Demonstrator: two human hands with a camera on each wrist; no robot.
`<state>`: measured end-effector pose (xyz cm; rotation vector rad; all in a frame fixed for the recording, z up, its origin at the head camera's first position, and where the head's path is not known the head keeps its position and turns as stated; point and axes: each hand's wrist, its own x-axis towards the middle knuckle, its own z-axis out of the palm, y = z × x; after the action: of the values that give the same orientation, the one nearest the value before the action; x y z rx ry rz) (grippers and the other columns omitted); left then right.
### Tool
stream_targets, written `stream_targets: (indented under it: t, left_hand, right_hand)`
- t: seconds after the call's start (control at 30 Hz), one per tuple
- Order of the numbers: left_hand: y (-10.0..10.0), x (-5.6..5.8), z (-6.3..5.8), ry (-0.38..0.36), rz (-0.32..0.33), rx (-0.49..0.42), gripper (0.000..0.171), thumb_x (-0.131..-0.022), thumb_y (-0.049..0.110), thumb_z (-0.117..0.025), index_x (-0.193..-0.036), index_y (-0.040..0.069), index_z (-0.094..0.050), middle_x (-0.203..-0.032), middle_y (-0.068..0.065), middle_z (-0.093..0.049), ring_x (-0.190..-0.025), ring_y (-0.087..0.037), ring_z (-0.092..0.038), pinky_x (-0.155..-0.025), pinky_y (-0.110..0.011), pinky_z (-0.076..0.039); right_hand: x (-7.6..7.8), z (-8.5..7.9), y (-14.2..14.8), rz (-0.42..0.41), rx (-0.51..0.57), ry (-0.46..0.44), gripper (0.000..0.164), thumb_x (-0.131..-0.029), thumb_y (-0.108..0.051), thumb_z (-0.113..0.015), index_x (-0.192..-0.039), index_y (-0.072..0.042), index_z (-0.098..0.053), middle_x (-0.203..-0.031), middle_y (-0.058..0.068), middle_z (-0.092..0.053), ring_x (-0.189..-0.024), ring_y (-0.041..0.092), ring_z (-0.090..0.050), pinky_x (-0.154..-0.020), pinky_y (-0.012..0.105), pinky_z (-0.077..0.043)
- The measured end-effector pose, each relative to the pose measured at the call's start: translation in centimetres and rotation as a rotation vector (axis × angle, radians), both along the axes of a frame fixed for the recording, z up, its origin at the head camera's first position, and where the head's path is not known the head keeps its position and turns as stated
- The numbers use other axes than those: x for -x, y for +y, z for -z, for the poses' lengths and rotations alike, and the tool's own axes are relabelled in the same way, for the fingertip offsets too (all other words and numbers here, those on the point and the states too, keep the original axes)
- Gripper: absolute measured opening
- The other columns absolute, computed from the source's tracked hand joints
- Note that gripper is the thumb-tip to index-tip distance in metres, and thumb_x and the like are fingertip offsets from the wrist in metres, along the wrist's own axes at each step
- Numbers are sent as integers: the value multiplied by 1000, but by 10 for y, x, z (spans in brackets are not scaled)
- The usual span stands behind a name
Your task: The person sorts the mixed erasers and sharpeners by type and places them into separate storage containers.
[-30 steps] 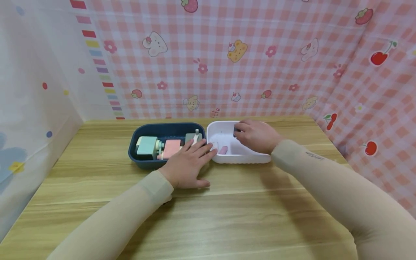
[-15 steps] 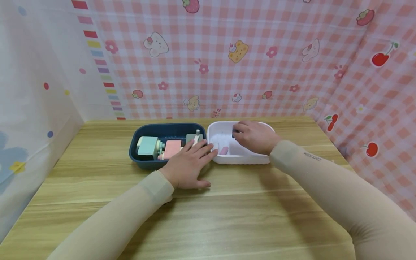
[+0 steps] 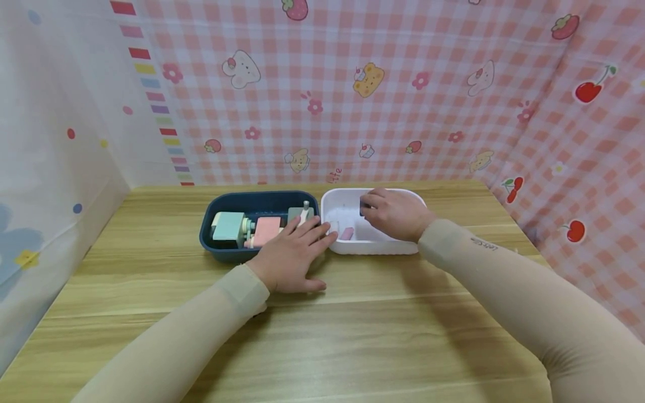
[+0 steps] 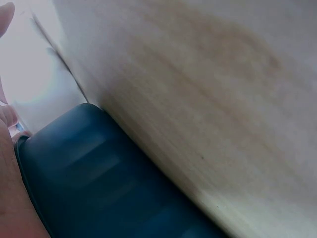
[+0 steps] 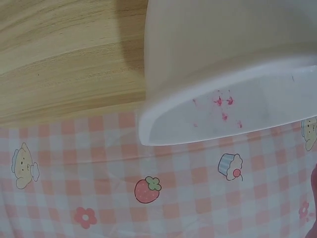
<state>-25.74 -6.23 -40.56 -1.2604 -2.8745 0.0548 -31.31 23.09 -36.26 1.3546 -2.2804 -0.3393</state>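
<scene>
My right hand (image 3: 398, 214) reaches into the white bin (image 3: 375, 248), its curled fingers pinching a small dark rectangular piece (image 3: 363, 205). Most of that piece is hidden behind the fingers. A small lilac block (image 3: 347, 233) lies in the bin's left end. My left hand (image 3: 289, 258) spreads its straight fingers over the right end of the navy bin (image 3: 221, 254), fingertips beside the white bin. Inside the navy bin are a mint-green box-shaped thing (image 3: 229, 226), a pink one (image 3: 267, 229) and a grey one with a silver-tipped stem (image 3: 305, 208), partly covered by the left hand.
Both bins stand side by side near the back of the wooden table (image 3: 332, 347). Behind them hangs a pink checked cloth (image 3: 322, 129), with another cloth at the left (image 3: 55, 184). In the right wrist view, reddish marks (image 5: 223, 101) show on the white bin's inner wall.
My right hand and the dark piece have shifted very slightly left within the white bin since a second ago. The left hand keeps its place over the navy bin.
</scene>
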Motion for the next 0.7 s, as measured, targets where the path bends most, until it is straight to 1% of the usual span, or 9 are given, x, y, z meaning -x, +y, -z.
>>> stream_targets:
  t: [0.2,0.33,0.43,0.53,0.7]
  left_hand:
    - [0,0,0,0,6,-8,104,-90,76,-63,-170,25,-22,-177,-3,-23,-166,-27,-12,-134,-56,-6]
    - [0,-1,-1,-3,4,-8,104,-89,76,-63,-170,25,-22,-177,-3,-23,-166,-27,-11,-134,-56,-6]
    - [0,-1,-1,-3,3,-6,104,-89,76,-63,-170,25,-22,-177,-3,-23,-166,-27,-11,-134,-56,-6]
    - [0,-1,-1,-2,2,-6,104,-89,76,-63,-170,26,-21,-177,-3,-23,-166,-27,-11,-134,-56,-7]
    - [0,-1,-1,-3,2,-13,104,-89,76,-63,-170,25,-23,-177,-3,-24,-166,-27,-12,-134,-56,-7]
  right_hand:
    - [0,1,1,2,-13,4,14,-94,0,-71,-106,-5,-77,-120,15,-75,-113,31,-71,-96,43,-61]
    - [0,1,1,13,-4,-23,14,-96,-5,-72,-108,-6,-77,-122,16,-75,-116,32,-71,-100,44,-60]
    - [-1,1,1,43,-2,-57,20,-98,-13,-73,-116,-6,-77,-128,17,-74,-120,33,-70,-103,45,-58]
    - [-2,0,1,63,-5,-72,26,-99,-17,-74,-122,-7,-77,-131,17,-73,-123,33,-69,-105,46,-57]
    - [-2,1,0,57,-14,-56,27,-98,-18,-75,-123,-8,-76,-132,17,-73,-123,32,-69,-105,45,-57]
